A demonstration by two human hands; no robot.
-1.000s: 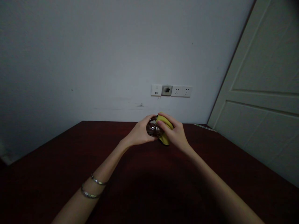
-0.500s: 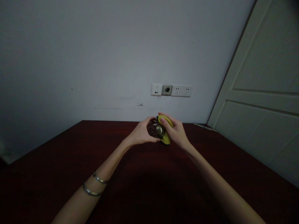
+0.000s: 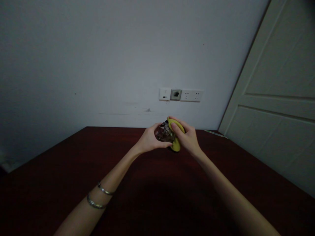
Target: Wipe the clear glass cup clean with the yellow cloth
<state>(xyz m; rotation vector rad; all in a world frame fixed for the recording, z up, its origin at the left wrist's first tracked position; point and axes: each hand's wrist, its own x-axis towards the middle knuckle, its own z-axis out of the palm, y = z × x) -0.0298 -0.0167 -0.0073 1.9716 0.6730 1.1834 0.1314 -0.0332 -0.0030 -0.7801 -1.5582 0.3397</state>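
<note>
My left hand grips a clear, faceted glass tumbler from the left, its fingers curled around the side. A folded yellow cloth is pressed against the glass's right side, held there by my right hand. The fingers of my right hand lie over the cloth, and the two hands nearly meet at the glass. Both hands hold these things in the air just above the dark red table. The cloth hides the right part of the glass.
Two thin metal bangles circle my left forearm. A pale panelled door stands at the right, and wall sockets sit on the white wall behind the table. A thin pale strip lies at the table's far right edge.
Both hands have shifted slightly right, with the glass turning between them. The yellow cloth has slid further around the glass's right side.
</note>
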